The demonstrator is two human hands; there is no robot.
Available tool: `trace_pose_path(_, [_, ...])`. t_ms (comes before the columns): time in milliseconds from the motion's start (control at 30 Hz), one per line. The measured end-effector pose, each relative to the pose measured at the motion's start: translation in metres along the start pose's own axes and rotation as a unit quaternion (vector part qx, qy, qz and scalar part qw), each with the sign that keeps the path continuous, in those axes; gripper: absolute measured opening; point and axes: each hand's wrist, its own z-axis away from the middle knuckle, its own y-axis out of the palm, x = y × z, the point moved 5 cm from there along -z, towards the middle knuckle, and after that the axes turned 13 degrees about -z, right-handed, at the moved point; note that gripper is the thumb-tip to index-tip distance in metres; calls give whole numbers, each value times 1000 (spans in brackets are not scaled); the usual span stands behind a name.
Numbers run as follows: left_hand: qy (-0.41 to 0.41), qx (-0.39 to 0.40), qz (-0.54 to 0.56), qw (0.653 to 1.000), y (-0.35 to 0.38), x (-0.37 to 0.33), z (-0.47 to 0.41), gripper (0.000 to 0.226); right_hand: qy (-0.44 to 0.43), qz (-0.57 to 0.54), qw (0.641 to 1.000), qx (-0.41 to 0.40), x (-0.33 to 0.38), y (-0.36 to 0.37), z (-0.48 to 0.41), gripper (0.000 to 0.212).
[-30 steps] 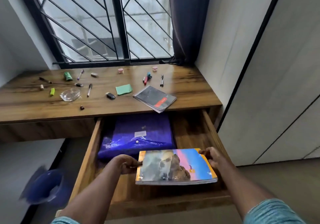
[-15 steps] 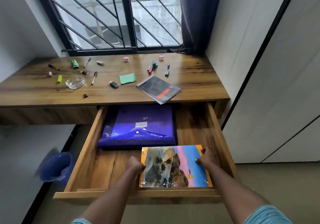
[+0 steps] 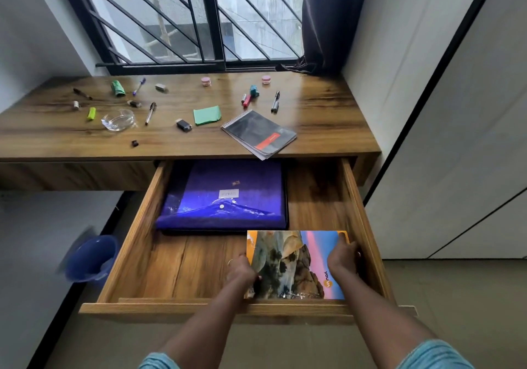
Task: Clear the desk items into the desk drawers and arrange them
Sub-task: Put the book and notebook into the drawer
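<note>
Your drawer stands pulled out under the right half of the desk. In it, a folder lies against the back, nearer the left wall. The book lies in the front right corner, just before the folder's right end. Your left hand sits on the book's left edge, your right hand on its right edge, beside the drawer's right wall. On the desk, a notepad lies at the front edge, above the drawer. A dish lies toward the left end, with pens scattered around it; smaller bits there are hard to make out. Left of the drawer, a bin, perhaps, stands on the floor.
</note>
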Motion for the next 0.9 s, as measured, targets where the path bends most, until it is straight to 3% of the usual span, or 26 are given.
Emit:
trace_pose_path(67, [3,3,-3,1000,2,1,2,74,2,-5,999,-34,0,1,3,51])
trace_pose_path(133, [11,15,-12,1000,2,3,5,85,-1,-31,999,-19,-2,8,6,46])
trace_pose_path(200, [30,35,-46,998,1,2,6,77,-6,-25,1000,2,-2,15,6,44])
trace_pose_path(333, [65,74,-90,991,-4,-5,8,57,57,19,997,-49,3,10,13,52])
trace_pose_path(633, [20,112,-164,980,-36,-31,0,45,15,105,994,-12,35,4,6,48])
trace_pose_path(800, [18,79,-106,991,-95,-61,-20,22,-36,61,997,-14,97,-19,-24,38])
trace_pose_path(900, [40,30,-33,998,-132,-81,-49,27,-90,4,996,-27,148,-32,-48,32])
